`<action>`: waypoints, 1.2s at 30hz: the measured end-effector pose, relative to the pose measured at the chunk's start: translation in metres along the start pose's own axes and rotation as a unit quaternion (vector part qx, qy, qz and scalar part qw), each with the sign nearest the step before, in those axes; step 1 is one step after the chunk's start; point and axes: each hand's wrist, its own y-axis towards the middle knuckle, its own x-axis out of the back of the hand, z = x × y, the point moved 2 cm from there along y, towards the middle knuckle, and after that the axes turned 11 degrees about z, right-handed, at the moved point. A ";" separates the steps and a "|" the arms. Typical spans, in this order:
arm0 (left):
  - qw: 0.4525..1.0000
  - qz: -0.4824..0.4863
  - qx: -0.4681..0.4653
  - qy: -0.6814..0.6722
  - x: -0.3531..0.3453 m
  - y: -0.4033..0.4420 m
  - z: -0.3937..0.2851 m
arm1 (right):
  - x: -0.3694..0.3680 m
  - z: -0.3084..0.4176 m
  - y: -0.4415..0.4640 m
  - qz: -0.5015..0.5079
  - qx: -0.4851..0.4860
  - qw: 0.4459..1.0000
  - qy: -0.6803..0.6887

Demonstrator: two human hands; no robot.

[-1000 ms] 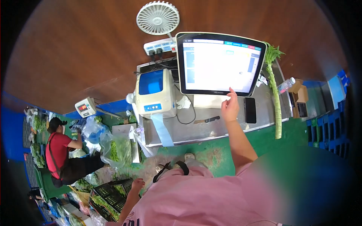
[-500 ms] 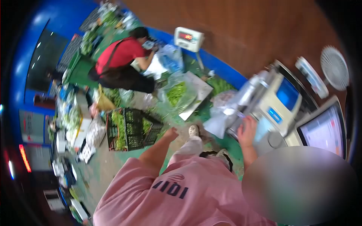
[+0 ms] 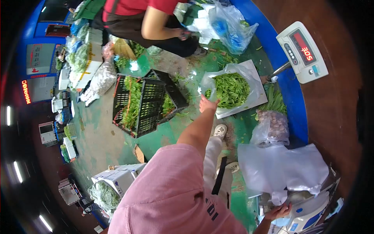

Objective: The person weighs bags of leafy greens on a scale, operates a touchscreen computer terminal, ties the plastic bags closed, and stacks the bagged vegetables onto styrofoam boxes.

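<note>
My left hand [image 3: 208,104] reaches out to a clear plastic bag [image 3: 252,80] full of leafy greens [image 3: 232,90]. Its fingers are closed at the bag's near rim. Beneath the bag lies a white scale platform [image 3: 255,64], tilted in view on the floor. Low on the right, my right hand [image 3: 278,211] is beside the hanging handles of flat translucent plastic bags [image 3: 282,167], its fingers partly spread and no object visible in them. Close to that hand stands a white-and-blue counter machine [image 3: 307,216], cut off by the view.
A scale display [image 3: 304,52] with red digits stands on a pole. Black crates [image 3: 146,107] of greens sit on the floor. A co-worker in a red shirt [image 3: 163,6] bends near blue-white bags [image 3: 230,29]. A bag of pinkish produce [image 3: 272,126] lies by the wall.
My view has swung toward the floor scale, which now appears nearer. My left hand has moved forward to the bag of greens. My right hand now shows lower in view.
</note>
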 end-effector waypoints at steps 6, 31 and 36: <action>0.988 0.079 -0.113 -0.071 -0.056 0.103 0.005 | 0.002 0.007 0.003 0.035 0.028 0.999 -0.028; 0.689 0.115 -0.517 -0.495 0.243 -0.486 0.293 | -0.064 0.290 0.071 0.204 0.157 0.740 0.622; 0.668 0.021 -0.473 -0.574 0.236 -0.520 0.394 | -0.094 0.310 0.002 0.440 0.034 0.652 0.616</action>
